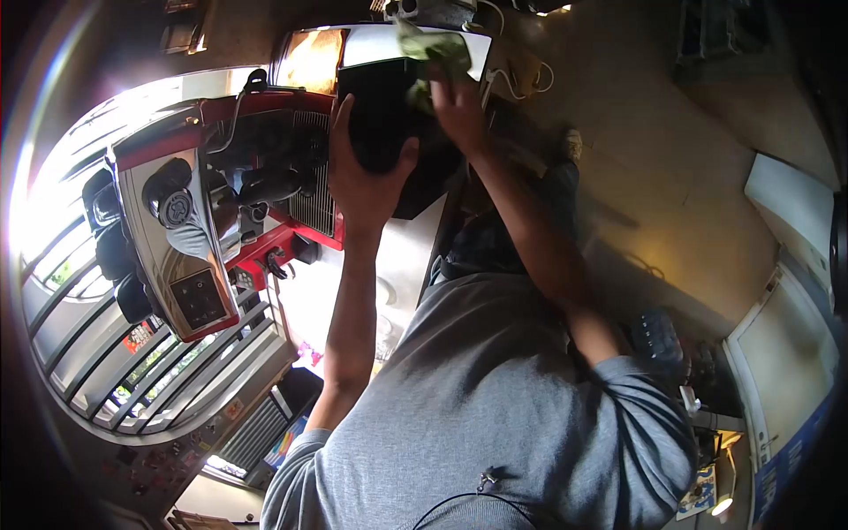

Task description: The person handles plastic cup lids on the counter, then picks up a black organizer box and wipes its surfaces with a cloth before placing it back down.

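Observation:
My left hand (367, 181) rests against a black rectangular object (380, 110), its thumb and a finger stretched apart at the object's near edge. Farther right, my right hand (455, 106) has its fingers pressed on a green and white cloth (437, 51) at the upper right of the black object. The cloth is slightly blurred. Just left of my left hand stands a red and chrome coffee machine (177, 238), with a metal drip grate (311, 177) beside my wrist.
Black cups (113, 252) stand along the machine's far left side, near a barred window (168, 380). A white counter (411, 256) lies below my left hand. At the right are a brown floor (654, 177) and a white door (782, 344).

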Tool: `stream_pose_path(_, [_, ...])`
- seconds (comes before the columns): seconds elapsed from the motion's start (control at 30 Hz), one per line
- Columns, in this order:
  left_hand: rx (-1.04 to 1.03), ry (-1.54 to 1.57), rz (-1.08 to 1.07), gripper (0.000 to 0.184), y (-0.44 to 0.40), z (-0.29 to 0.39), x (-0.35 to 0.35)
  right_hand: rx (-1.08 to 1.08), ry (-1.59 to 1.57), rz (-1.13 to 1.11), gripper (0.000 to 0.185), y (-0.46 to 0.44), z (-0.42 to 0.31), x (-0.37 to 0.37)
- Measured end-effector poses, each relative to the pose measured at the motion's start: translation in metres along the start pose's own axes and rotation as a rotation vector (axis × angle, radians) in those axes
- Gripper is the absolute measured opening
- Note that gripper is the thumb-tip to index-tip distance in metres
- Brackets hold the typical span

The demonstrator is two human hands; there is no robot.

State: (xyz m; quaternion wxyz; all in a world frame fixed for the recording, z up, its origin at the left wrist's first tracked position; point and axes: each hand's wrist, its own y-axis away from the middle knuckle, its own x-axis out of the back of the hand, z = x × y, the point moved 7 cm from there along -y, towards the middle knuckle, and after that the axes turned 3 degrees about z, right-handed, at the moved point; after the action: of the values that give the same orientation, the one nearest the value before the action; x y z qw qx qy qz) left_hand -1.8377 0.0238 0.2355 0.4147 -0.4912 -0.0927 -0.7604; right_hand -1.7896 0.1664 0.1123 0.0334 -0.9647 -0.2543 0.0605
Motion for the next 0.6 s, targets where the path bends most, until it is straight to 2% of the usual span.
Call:
stream_pose_path(0.07, [0.007, 0.017, 0.0, 0.092, 0.002, -0.003, -0.002, 0.004, 0.157, 0.072, 0.036, 0.006, 0.073, 0.004])
stream_pose_path(0.13, [0.014, 0.024, -0.004, 0.092, 0.001, -0.004, -0.003, -0.189, 0.31, -0.223, 0.039, 0.004, 0.109, -0.001])
stream_pose_path(0.17, [0.018, 0.022, -0.007, 0.092, 0.001, -0.004, -0.003, -0.211, 0.314, -0.232, 0.039, 0.003, 0.117, 0.0])
stream_pose_path(0.3, [-0.014, -0.006, -0.018, 0.087, 0.003, 0.0, -0.003, -0.178, 0.139, -0.046, 0.039, 0.005, 0.049, 0.009])
stream_pose_path(0.4, [-0.025, -0.02, -0.029, 0.089, 0.001, 0.003, -0.002, -0.132, -0.151, -0.163, 0.04, 0.0, 0.003, -0.004])
stream_pose_path(0.43, [-0.012, -0.011, -0.031, 0.089, 0.003, 0.001, -0.002, -0.232, -0.073, -0.337, 0.039, 0.0, 0.012, -0.008])
stream_pose_path(0.5, [0.006, 0.012, -0.034, 0.09, 0.001, -0.001, -0.003, -0.095, 0.055, -0.135, 0.045, 0.0, 0.036, -0.001])
stream_pose_path(0.6, [0.0, -0.006, -0.027, 0.095, 0.001, -0.005, -0.004, -0.018, 0.125, -0.17, 0.049, -0.001, 0.117, -0.003])
